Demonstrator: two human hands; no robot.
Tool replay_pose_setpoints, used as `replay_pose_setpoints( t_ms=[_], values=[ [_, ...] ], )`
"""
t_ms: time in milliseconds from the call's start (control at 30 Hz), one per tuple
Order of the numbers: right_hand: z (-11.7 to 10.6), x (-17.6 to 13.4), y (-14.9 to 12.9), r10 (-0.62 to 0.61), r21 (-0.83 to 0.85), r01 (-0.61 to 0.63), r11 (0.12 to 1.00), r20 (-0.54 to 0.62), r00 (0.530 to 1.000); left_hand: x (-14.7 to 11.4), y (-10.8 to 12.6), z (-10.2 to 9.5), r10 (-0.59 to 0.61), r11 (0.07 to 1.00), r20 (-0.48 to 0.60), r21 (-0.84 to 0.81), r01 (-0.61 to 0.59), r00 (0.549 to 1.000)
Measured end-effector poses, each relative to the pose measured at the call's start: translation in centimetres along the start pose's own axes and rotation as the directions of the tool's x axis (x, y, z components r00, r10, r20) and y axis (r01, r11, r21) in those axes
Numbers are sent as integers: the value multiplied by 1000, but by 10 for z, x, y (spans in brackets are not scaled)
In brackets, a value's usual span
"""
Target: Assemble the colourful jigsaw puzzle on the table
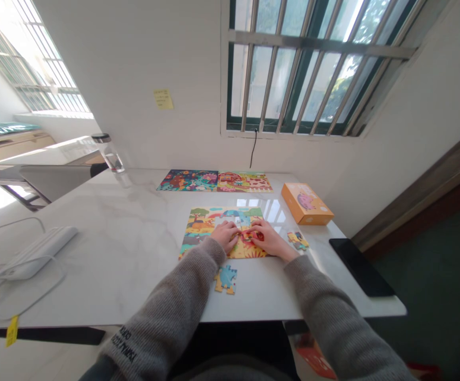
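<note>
A colourful jigsaw puzzle (198,225) lies on the white table, largely joined, with a pale gap near its middle. Both hands meet over its right half. My left hand (225,236) has its fingers bent together, the tips at a reddish puzzle piece (247,236). From the other side my right hand (269,238) pinches the same piece; its fingers partly cover it, so whether it sits flush is hidden. Below the puzzle lies a loose blue and yellow puzzle piece (226,279). More loose pieces (297,241) lie just right of my right wrist.
Behind are a dark blue picture puzzle (188,180) and a farm picture puzzle (245,181), side by side. An orange box (307,204) and black phone (360,267) lie right. A white power strip (41,254) with cables lies left; a clear bottle (111,154) stands back left.
</note>
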State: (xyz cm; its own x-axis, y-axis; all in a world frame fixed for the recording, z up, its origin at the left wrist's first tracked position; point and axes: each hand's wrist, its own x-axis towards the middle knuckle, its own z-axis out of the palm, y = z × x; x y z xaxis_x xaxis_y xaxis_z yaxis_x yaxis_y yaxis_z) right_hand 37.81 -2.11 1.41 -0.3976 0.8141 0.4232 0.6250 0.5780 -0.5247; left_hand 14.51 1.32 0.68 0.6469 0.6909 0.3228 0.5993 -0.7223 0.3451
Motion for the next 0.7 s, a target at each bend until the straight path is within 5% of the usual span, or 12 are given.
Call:
replay_pose_setpoints(
  t_ms=[700],
  values=[
    [-2, -13, 6, 61, -23, -61, 998, -18, 998, -4, 16, -5, -60, 995, 181, 95, 43, 982]
  ],
)
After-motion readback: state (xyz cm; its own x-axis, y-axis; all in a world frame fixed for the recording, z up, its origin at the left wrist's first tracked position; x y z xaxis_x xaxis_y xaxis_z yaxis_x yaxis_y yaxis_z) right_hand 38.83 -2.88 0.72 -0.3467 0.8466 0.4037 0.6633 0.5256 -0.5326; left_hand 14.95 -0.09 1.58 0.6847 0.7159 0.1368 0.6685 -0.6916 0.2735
